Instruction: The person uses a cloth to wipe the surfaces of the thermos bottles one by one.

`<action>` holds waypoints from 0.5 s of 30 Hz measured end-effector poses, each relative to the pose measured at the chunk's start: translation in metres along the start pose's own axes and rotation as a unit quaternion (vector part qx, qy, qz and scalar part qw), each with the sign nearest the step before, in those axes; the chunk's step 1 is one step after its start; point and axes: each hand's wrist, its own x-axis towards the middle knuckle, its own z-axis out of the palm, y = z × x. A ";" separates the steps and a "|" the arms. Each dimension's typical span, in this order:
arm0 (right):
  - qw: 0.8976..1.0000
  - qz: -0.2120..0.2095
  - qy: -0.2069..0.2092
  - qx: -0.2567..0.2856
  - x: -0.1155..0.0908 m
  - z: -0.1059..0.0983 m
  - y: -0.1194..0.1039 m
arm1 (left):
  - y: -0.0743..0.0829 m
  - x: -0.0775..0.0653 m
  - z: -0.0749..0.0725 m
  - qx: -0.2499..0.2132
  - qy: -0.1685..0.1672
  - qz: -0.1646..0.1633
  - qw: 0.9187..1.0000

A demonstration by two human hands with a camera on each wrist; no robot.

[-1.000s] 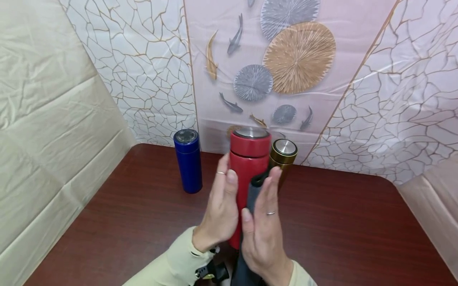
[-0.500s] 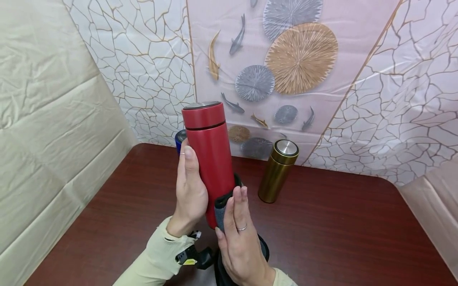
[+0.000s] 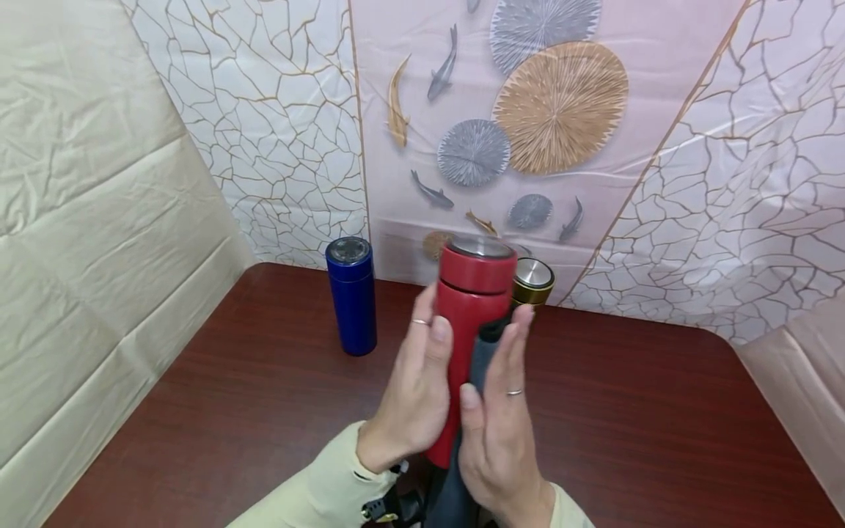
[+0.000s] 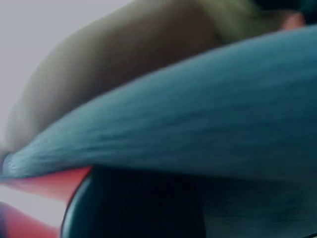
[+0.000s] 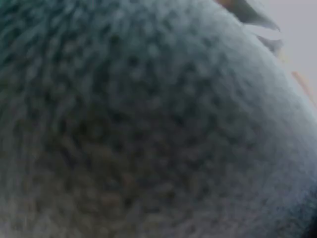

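A red vacuum flask (image 3: pixel 472 301) with a steel-topped lid stands nearly upright in the head view, raised over the table. My left hand (image 3: pixel 412 389) grips it from the left, thumb along the near side. On its right side, my right hand (image 3: pixel 505 440) holds a grey cloth (image 3: pixel 483 359) with a black edge against the flask, fingers nearly straight and thumb in front. Lower down, the cloth hangs below the hands. The left wrist view shows this cloth (image 4: pixel 198 109) sweeping across, with some red flask (image 4: pixel 54 183) beneath. Blurred cloth (image 5: pixel 148 124) fills most of the right wrist view.
A blue flask (image 3: pixel 353 308) stands at the back left of the dark red-brown table (image 3: pixel 660 425). Behind the red flask, a gold flask (image 3: pixel 535 275) shows only its upper part. A patterned cloth backdrop (image 3: pixel 297 147) rises directly behind the table.
The red flask swung up and left, tilting, while the cloth was lower on it. Now flask and hands are back right and lower, with the cloth higher up and the gold flask again partly hidden.
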 end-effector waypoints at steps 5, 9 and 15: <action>0.998 0.046 0.047 0.018 0.013 -0.019 0.007 | -0.005 -0.012 0.019 0.065 -0.054 -0.033 0.996; 0.996 0.076 0.047 0.025 0.016 -0.026 0.011 | -0.006 -0.016 0.025 0.072 -0.073 -0.062 0.993; 0.995 0.083 0.046 0.035 0.016 -0.022 0.011 | -0.005 -0.015 0.022 0.065 -0.066 -0.057 0.994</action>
